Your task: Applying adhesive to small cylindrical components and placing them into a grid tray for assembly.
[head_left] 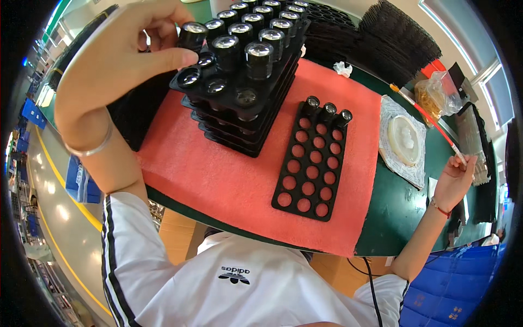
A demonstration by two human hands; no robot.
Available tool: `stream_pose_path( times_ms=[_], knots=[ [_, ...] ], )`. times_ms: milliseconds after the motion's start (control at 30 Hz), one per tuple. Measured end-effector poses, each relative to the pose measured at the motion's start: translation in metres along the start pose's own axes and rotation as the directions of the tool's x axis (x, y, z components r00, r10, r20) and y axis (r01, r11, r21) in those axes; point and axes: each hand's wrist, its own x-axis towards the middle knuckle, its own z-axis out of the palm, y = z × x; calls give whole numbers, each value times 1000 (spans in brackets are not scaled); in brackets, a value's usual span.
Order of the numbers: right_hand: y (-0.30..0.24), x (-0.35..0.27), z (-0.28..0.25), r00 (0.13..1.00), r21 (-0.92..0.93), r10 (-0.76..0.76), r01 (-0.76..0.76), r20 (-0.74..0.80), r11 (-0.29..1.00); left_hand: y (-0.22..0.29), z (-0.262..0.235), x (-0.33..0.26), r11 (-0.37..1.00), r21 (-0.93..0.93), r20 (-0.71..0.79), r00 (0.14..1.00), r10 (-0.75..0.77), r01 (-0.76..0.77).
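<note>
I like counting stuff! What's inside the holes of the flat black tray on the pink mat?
The flat black tray holds three small black lens pieces in its far row. Every other hole shows only the pink mat beneath. What lies under the tray's solid parts is covered.

Black lens barrel (pixel 192 34) upright, apparently seated in top tray (pixel 239 82).

Dark green worktable (pixel 403 218), coral-red foam mat (pixel 218 180) laid over most of it. Grey glossy floor (pixel 60 212) at left with yellow line. Windows (pixel 463 32) upper right, daylight.
</note>
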Motion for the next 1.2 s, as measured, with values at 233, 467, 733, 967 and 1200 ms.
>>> stream_pose_path(
  times_ms=[233,467,733,967,1200],
  knots=[
    [-2,-1,-1,1000,-33,-19,18,-18,999,-17,12,23,996,-66,134,990,-49,58],
    [-4,-4,1,1000,-45,-27,28,4,999,-26,11,23,988,-127,171,983,-63,85],
    [-3,-2,-1,999,-59,-35,35,1,998,-27,10,24,997,-42,147,988,-54,60],
    [-1,-2,2,997,-125,-64,59,-43,990,-25,6,23,992,119,212,975,-67,42],
    [-4,-2,2,997,-126,-64,58,-46,990,-29,9,9,998,68,-70,997,20,-16]
  ],
)
